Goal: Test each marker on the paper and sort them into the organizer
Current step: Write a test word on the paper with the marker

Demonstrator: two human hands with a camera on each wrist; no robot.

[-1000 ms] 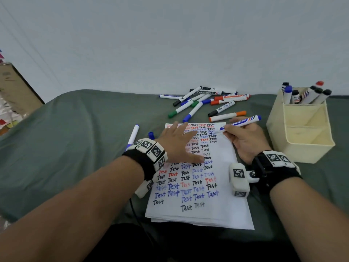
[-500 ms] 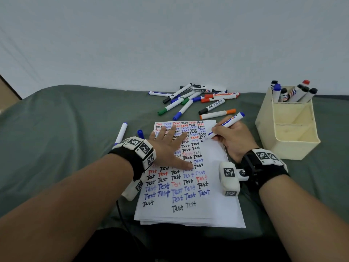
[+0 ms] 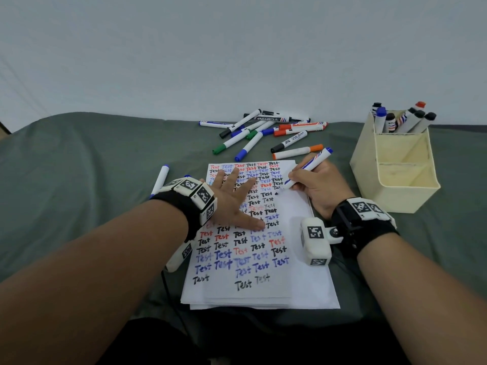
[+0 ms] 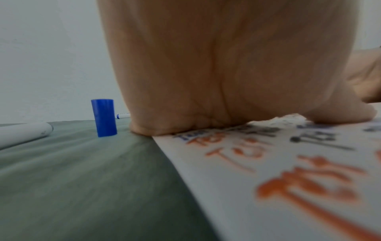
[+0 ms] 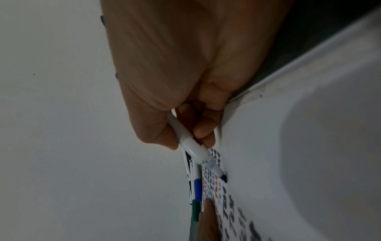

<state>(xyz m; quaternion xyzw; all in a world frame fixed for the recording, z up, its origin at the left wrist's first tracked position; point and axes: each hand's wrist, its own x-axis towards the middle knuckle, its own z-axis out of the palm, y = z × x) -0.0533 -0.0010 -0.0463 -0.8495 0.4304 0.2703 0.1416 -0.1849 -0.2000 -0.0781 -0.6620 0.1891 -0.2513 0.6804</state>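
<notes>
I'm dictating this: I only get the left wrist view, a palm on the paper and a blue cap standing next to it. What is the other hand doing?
Observer: The right hand grips an uncapped blue marker, with its tip down on the paper.
Operator: Any word written there?
Observer: No, only a small dark mark shows by the tip, at the right end of a row of "Test".
Operator: And the organizer?
Observer: The organizer stands to the right of the paper, with sorted markers upright in its back compartment only.
</notes>
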